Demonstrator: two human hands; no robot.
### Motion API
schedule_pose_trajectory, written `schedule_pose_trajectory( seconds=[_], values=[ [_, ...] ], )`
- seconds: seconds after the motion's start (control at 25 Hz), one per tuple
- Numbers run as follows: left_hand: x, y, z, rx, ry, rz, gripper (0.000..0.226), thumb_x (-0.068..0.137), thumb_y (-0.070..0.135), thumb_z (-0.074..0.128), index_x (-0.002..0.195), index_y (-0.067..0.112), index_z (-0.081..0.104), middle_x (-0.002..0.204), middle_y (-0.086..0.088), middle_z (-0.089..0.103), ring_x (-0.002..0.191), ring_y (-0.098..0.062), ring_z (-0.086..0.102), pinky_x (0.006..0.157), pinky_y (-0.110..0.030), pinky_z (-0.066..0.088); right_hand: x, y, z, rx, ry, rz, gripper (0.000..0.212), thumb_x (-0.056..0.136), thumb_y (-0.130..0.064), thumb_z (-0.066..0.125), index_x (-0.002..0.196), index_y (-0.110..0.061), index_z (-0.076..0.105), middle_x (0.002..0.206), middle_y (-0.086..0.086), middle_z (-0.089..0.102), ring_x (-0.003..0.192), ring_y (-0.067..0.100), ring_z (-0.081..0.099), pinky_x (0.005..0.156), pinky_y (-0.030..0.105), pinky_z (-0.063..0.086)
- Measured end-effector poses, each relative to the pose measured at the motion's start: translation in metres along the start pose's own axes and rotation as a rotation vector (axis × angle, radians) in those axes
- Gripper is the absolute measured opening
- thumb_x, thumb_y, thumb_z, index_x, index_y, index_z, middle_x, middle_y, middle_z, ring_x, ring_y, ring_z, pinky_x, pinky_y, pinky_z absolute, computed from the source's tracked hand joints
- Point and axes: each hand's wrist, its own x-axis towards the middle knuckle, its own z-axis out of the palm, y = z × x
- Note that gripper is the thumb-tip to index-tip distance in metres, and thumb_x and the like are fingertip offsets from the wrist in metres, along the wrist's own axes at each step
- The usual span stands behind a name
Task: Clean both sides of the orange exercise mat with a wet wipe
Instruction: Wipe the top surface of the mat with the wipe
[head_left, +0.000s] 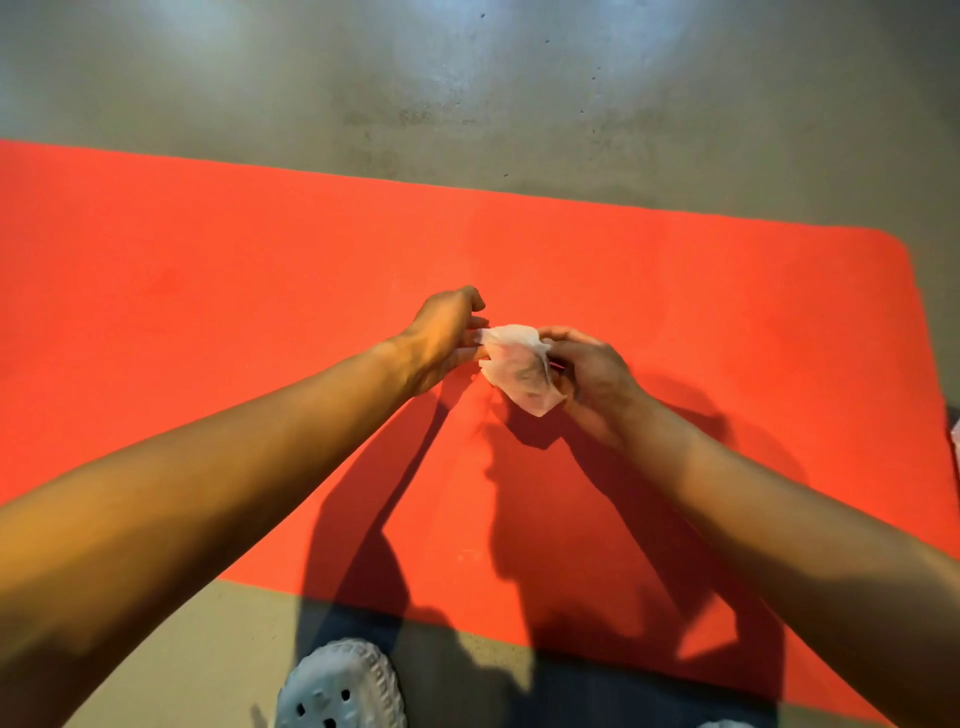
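Note:
The orange exercise mat (675, 291) lies flat on the floor and runs across the whole view, its right end rounded. Above its middle I hold a crumpled white wet wipe (519, 366) with grey dirt marks on it. My left hand (447, 338) pinches the wipe's left edge with its fingertips. My right hand (592, 374) grips the wipe's right side, fingers curled round it. Both forearms reach in from the lower corners and cast dark shadows on the mat.
Grey concrete floor (467, 93) surrounds the mat on the far and near sides. A pale perforated clog (343, 686) on my foot stands on the floor just short of the mat's near edge. Something pale shows at the right frame edge.

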Motion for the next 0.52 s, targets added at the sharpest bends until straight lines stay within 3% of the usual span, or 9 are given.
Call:
schedule_pose_trajectory(
  seconds=[0.16,0.28,0.4,0.52],
  values=[
    [-0.006,-0.005,-0.003,0.197,-0.138,-0.146,0.017,0.09,0.019,0.044,0.1,0.01,0.055,0.096,-0.015,0.059,0.076,-0.028,0.062,0.081,-0.037,0.051,0.004,-0.005,-0.004,0.071,0.034,0.008,0.017,0.101,-0.007,0.048,0.092,-0.012,0.06,0.084,0.008,0.06,0.067,0.017,0.061,0.065,0.029,0.053],
    [-0.011,-0.011,-0.003,0.269,-0.298,-0.184,0.018,0.091,0.027,0.055,0.105,0.016,0.056,0.093,-0.012,0.064,0.084,-0.025,0.061,0.093,-0.041,0.048,-0.001,-0.01,-0.008,0.214,-0.048,0.082,0.022,0.093,-0.027,0.064,0.102,-0.008,0.061,0.091,0.015,0.065,0.083,0.029,0.065,0.086,0.042,0.054],
    [-0.007,-0.015,0.001,0.169,-0.22,-0.04,0.03,0.086,0.004,0.066,0.11,0.016,0.053,0.086,-0.01,0.063,0.062,-0.017,0.059,0.079,-0.039,0.056,-0.007,-0.007,-0.011,0.13,-0.054,0.058,0.049,0.081,-0.002,0.073,0.127,-0.003,0.053,0.107,0.022,0.067,0.085,0.029,0.068,0.081,0.038,0.055],
    [-0.01,-0.009,0.003,0.094,-0.108,0.043,0.034,0.089,-0.01,0.061,0.113,0.012,0.051,0.092,-0.018,0.065,0.054,-0.013,0.059,0.053,-0.029,0.057,-0.006,-0.003,-0.01,0.047,0.114,0.03,0.027,0.093,0.007,0.055,0.12,0.002,0.058,0.102,0.021,0.066,0.077,0.025,0.067,0.073,0.035,0.056]
  ],
)
